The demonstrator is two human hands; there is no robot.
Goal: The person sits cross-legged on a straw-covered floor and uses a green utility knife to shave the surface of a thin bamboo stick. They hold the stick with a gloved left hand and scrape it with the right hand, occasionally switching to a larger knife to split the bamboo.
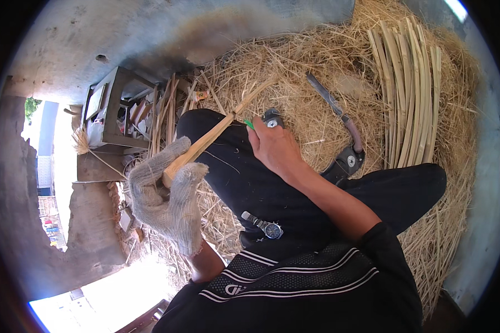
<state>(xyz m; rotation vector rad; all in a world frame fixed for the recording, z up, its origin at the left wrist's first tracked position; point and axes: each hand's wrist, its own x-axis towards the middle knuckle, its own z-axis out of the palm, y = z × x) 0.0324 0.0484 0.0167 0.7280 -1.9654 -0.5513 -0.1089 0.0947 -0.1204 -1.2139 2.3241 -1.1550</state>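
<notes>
A light-coloured wooden strip (pixel 210 136), perhaps split bamboo, slants up and away over my crossed legs. Its near end is gripped by my left hand (pixel 166 194), which wears a grey knitted glove. My bare right hand (pixel 278 149) is closed round a small tool with a green handle (pixel 249 124), close to the strip's middle. The tool's working end is too small to make out. Past the right hand, a long blade with a curved handle (pixel 339 111) lies on the straw. A metal-band wristwatch (pixel 271 230) rests on my lap.
Several long pale strips (pixel 408 94) lie side by side at the right. Straw and shavings (pixel 272 61) cover the floor. A wooden stand (pixel 116 111) with scraps stands at the left, beside loose sticks (pixel 160 119). A grey wall (pixel 150 33) bounds the far side.
</notes>
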